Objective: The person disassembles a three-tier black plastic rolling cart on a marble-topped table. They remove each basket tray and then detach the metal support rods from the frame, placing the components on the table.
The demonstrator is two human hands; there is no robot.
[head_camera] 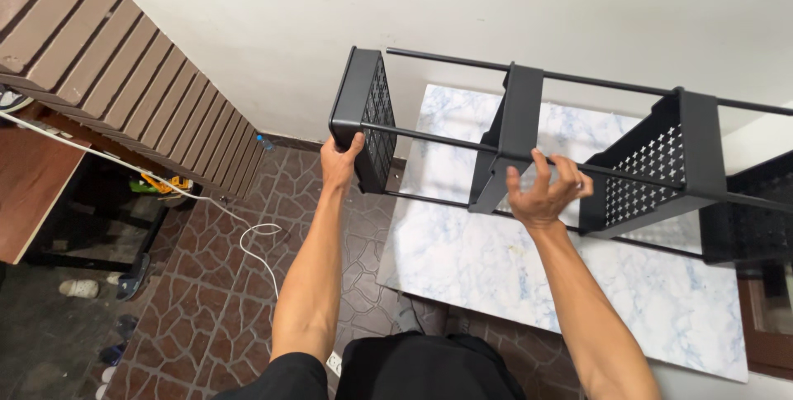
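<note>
Holding a black metal shelf rack (529,131) on its side above a white marble-patterned tabletop (496,268), I keep it raised clear of the surface, its long rods running away to my right. Three perforated black baskets hang along those rods: one at the near end by the white wall (248,28), one in the middle, one further right. My left hand (340,160) is clenched around the lower corner of the end basket (363,115), thumb up on its outer face, fingers tucked underneath. My right hand (543,189) is looser, fingers spread and curled over the front rod (438,140) just beside the middle basket (508,140), the palm open toward me rather than fully closed. Below the tabletop lies a reddish stone-patterned floor (231,309), crossed by a thin white cable (248,243). A slatted brown panel (132,78) leans at left.
</note>
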